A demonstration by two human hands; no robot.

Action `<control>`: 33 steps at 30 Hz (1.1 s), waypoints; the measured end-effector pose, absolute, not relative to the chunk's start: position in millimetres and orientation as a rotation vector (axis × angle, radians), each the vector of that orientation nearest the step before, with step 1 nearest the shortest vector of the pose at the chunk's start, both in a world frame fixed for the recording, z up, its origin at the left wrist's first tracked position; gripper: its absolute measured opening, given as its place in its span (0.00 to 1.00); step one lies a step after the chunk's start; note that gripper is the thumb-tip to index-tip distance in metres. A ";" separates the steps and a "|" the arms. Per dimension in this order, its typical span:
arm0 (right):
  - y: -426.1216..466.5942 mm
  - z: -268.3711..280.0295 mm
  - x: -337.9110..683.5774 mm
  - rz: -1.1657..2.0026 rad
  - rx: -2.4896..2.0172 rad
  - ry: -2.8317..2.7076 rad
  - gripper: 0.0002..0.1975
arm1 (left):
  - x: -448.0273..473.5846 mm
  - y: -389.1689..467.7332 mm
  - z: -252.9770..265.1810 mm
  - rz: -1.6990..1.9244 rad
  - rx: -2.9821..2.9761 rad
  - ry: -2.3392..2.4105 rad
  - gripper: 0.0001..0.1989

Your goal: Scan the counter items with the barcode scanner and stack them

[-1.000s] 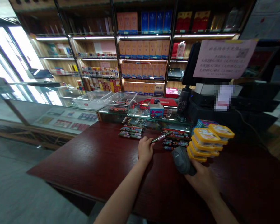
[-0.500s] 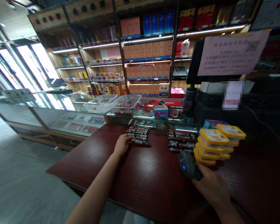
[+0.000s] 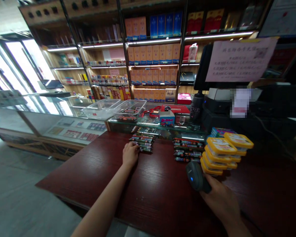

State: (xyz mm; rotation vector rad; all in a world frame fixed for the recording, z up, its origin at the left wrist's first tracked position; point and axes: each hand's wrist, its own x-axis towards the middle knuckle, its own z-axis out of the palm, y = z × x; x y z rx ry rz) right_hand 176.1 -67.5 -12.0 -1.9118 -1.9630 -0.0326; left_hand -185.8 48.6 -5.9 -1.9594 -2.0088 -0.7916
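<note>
In the head view, the left hand is at the left end of a row of pens on the table; whether its fingers pinch one, I cannot tell. The right hand is wrapped around a scanner, near a second row of pens. Yellow-lidded tubs stand stacked just beside those pens.

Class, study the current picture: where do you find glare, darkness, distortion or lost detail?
Head view: the glass doors burn out to white, and the glass counter mirrors their glare; the wooden table has a sheen mid-top but darkens rightward; the left shelf upright leans, probably wide-angle distortion; the pens' print is too soft to read; one patch is pixelated.
</note>
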 end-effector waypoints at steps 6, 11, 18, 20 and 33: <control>-68.0 -9.0 174.4 -0.033 -1.905 -1.961 0.12 | -124.9 42.3 -3.9 -0.902 -2.156 -1.865 0.15; -69.5 -11.6 177.2 -0.049 -1.912 -1.949 0.12 | -51.1 40.4 -2.0 -0.916 -2.513 -1.632 0.14; -68.9 -10.7 177.4 -0.076 -1.914 -1.955 0.13 | 8.3 50.9 -22.9 -0.773 -2.572 -1.494 0.19; -68.5 -9.1 176.7 -0.065 -1.910 -1.954 0.12 | 12.9 51.9 -26.5 -0.743 -2.526 -1.529 0.18; -68.2 -6.3 175.9 -0.041 -1.949 -1.927 0.14 | -18.3 64.3 -33.2 -1.921 -2.368 -1.887 0.11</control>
